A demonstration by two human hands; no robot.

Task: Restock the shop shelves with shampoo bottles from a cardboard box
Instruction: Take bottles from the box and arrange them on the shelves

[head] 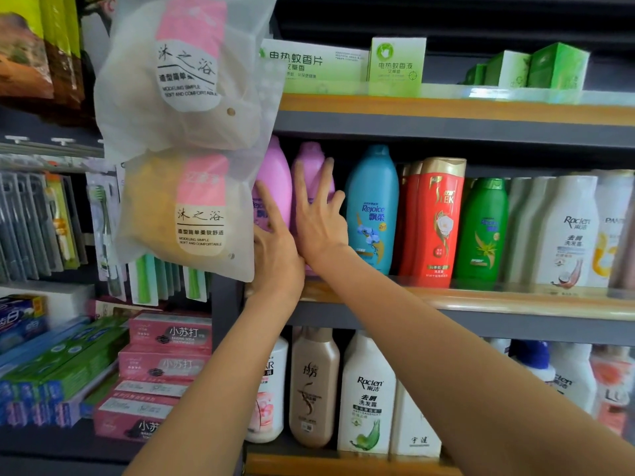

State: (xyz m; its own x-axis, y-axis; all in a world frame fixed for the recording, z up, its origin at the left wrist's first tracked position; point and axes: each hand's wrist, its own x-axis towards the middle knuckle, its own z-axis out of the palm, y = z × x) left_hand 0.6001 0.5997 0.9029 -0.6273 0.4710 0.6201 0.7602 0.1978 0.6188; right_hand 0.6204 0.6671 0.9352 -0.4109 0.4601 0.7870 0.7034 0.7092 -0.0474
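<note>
**Two hands on the pink bottles**

Both bare arms reach up from the near edge to the middle shelf (481,300). On it stand two pink shampoo bottles (311,187) at the left end, side by side. Left hand (275,255) lies flat on the left bottle, fingers straight; its thumb side is hidden behind the hanging sponge bags (185,139), so that part is unclear. Right hand (319,221) presses on the right bottle with fingers spread apart. Just right of it stand one blue bottle (372,207), then red bottles (436,221) and one green bottle (482,231).
</note>
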